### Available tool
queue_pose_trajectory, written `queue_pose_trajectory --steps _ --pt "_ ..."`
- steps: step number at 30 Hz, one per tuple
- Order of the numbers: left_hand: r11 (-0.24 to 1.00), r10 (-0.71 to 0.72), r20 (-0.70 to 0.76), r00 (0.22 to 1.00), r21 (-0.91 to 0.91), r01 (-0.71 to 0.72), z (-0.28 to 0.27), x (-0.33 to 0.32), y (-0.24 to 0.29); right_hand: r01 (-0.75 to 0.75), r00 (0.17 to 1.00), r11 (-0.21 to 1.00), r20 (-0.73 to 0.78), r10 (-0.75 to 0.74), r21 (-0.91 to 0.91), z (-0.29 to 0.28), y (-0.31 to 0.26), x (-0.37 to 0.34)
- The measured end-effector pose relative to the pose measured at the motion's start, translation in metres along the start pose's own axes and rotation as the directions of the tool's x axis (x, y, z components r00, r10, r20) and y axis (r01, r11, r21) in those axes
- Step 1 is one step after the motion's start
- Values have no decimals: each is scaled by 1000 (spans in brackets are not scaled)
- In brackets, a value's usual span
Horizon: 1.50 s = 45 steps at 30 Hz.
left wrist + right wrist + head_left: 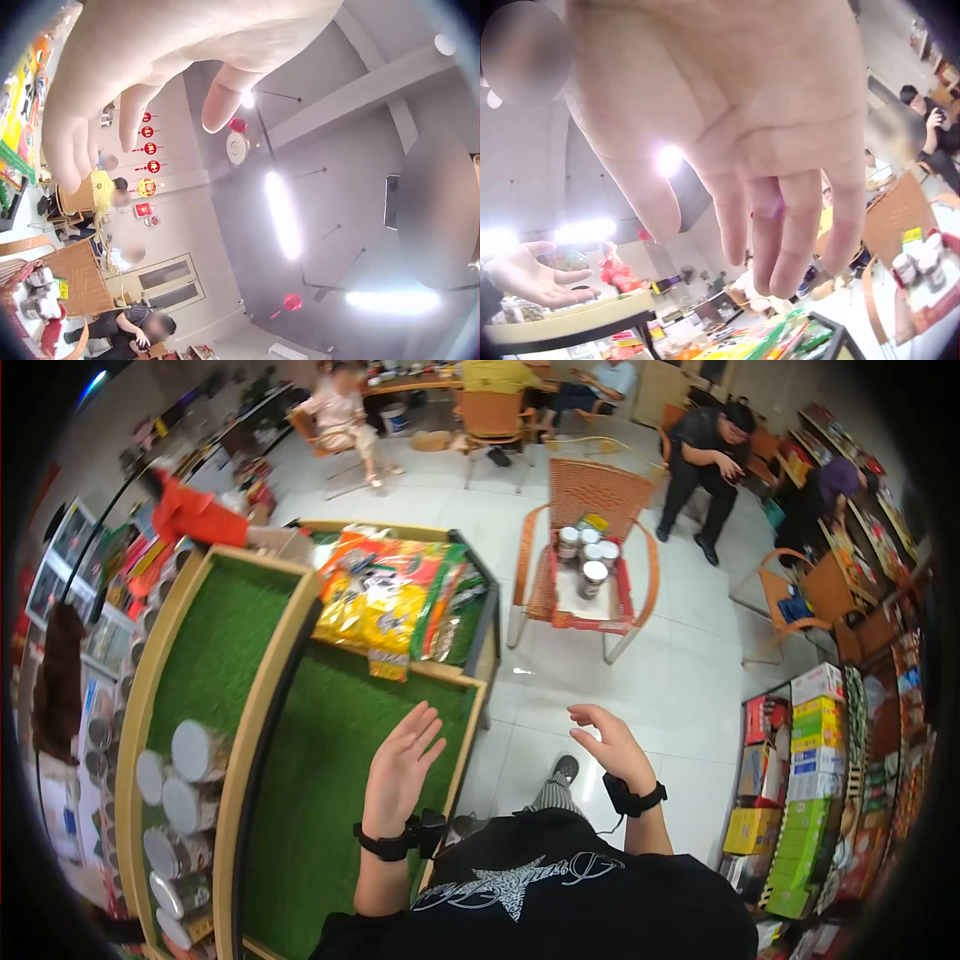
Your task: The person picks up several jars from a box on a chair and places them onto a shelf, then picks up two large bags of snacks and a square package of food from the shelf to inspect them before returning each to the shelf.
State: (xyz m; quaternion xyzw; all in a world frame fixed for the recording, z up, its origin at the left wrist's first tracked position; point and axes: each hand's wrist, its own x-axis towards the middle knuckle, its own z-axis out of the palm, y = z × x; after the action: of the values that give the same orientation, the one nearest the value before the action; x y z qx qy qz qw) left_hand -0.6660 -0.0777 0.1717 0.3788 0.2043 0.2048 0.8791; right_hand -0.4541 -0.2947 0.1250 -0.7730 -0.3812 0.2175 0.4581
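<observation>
My left hand (397, 772) is raised over the green-lined shelf (330, 760), its fingers extended and holding nothing; it fills the top of the left wrist view (172, 52). Over the floor to the right is my right hand (612, 746), also empty, with fingers loosely extended; the right wrist view shows its palm (735, 112). The two hands are apart. Beyond my left hand, yellow and orange packets (375, 595) lie at the shelf's far end. Several lidded jars (190, 805) stand on the upper tier at the left.
A woven chair (598, 490) ahead holds a red box (622, 585) with several jars (592, 577). Stacked boxes (815, 760) and shelving line the right side. A person in black (705, 465) sits at the back right; others sit at a far table (420, 380).
</observation>
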Motion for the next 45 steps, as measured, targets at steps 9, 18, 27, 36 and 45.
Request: queue_pose_trajectory --steps 9,18,27,36,45 --pt "959 -30 -41 999 280 40 103 110 -74 -129 960 974 -271 75 -188 -140 75 -5" --pt "860 -116 74 990 507 63 176 166 -118 -213 931 948 -343 124 -235 -215 111 -20" --pt "833 -237 117 965 535 140 193 226 -144 -355 862 932 -409 298 -69 -224 135 -19" --pt "809 -211 301 930 588 -7 208 332 -116 -403 807 912 -502 312 -80 -242 144 51" --pt "787 -158 276 948 615 -48 198 424 -64 -359 812 925 -530 245 -121 -244 137 168"
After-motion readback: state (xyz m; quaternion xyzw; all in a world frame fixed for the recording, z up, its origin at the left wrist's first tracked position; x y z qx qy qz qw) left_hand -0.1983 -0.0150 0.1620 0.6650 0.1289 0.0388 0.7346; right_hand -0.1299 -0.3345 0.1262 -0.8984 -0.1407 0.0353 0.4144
